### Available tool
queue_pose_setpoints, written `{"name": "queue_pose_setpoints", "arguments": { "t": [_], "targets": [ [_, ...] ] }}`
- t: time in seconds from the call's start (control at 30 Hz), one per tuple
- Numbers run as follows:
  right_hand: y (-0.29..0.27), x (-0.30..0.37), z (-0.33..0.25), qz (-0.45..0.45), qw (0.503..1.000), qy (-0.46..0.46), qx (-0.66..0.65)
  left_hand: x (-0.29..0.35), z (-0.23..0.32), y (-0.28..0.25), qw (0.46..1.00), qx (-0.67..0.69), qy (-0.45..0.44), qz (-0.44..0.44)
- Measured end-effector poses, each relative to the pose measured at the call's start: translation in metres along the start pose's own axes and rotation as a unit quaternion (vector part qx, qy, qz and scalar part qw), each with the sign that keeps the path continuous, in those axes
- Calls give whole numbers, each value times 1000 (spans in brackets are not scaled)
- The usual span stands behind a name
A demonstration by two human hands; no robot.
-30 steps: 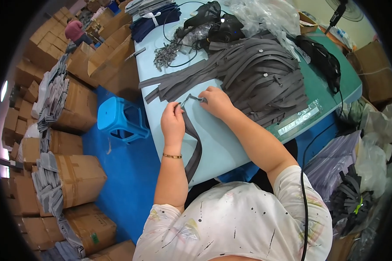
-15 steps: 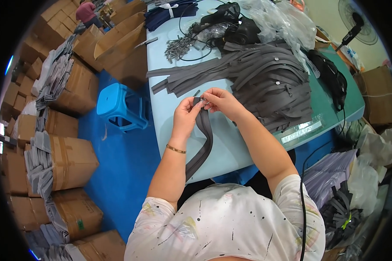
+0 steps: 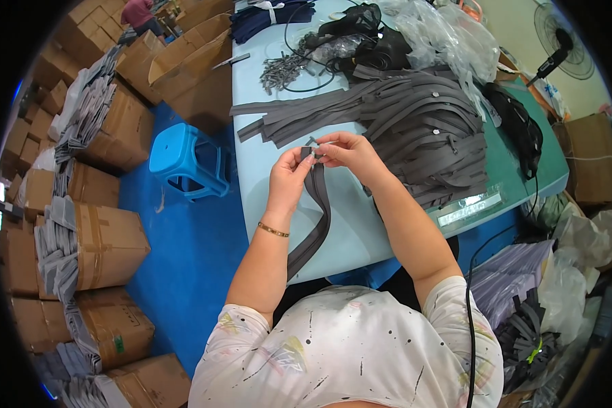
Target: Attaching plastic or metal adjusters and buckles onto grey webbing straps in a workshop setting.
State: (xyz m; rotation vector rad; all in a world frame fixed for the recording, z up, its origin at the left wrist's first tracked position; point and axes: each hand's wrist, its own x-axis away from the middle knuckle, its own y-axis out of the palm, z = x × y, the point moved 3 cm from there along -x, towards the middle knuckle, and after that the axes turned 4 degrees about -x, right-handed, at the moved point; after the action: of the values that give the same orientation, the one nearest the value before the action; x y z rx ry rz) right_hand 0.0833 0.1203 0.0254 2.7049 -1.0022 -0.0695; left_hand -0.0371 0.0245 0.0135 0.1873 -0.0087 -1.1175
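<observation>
My left hand (image 3: 289, 178) pinches the upper end of a dark grey zipper (image 3: 321, 204), thumb on top. The rest of the strip curves down over the near table edge. My right hand (image 3: 349, 158) meets it from the right, its thumb and fingertips closed at the same zipper end, where a small shiny bit shows. The fingers hide most of that spot. Just beyond the fingertips is a short dark grey piece (image 3: 311, 141); whether it is held or lies on the table I cannot tell.
A large heap of grey zippers (image 3: 421, 129) covers the table's right. Farther back lie small grey pulls (image 3: 282, 71), black mesh cloth (image 3: 353, 24) and clear plastic bags (image 3: 442, 34). A blue stool (image 3: 187, 160) and cardboard boxes (image 3: 109, 245) stand left.
My right fingers have shifted slightly at the zipper end, and its grey end now shows more between my hands. The whole view has moved a little.
</observation>
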Motion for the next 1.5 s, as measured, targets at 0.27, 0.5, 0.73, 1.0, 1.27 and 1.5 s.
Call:
{"name": "queue_pose_setpoints", "arguments": {
  "t": [0.27,0.5,0.73,1.0,1.27,1.5],
  "targets": [
    [6,1,4,78,996,30,-27,0,-3,-3,995,-90,31,25],
    [4,-1,12,90,989,37,-113,2,-7,-2,982,-182,49,24],
    [7,0,9,69,995,21,-62,3,-4,1,997,-70,17,21],
    [4,1,7,64,997,12,-49,3,-4,2,998,-58,3,26],
    [7,3,3,62,997,10,-50,4,-1,1,998,-51,-10,34],
    [8,4,1,61,996,14,-60,2,-7,-1,996,-78,4,32]
  ]
}}
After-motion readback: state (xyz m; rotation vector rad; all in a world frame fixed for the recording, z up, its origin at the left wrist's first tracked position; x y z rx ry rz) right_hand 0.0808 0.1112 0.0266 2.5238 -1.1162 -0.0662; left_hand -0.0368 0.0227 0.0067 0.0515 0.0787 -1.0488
